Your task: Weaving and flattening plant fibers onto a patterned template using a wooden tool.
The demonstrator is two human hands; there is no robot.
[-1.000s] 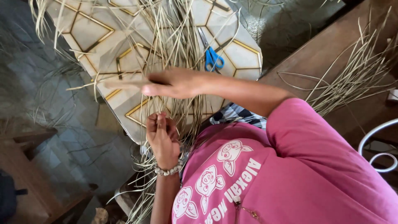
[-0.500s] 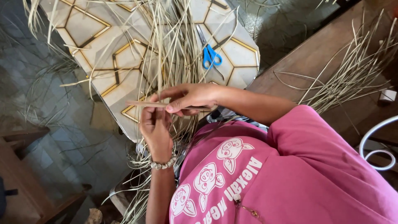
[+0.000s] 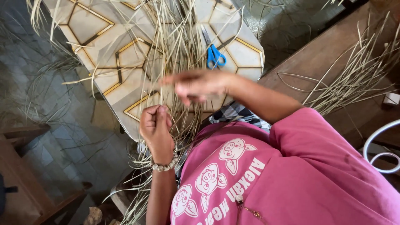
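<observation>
While the left hand (image 3: 156,127) is closed in a fist around a bundle of dried grass strands (image 3: 177,50) at the near edge of the patterned table (image 3: 89,25), the right hand (image 3: 196,85) hovers over them, seemingly picking out single strands. Drawing one free would call for a firm hold on the bundle. Motion blur hides the right hand's fingers, so its grip is unclear. Blue-handled scissors (image 3: 215,55) lie near the table's right edge, partly under strands.
</observation>
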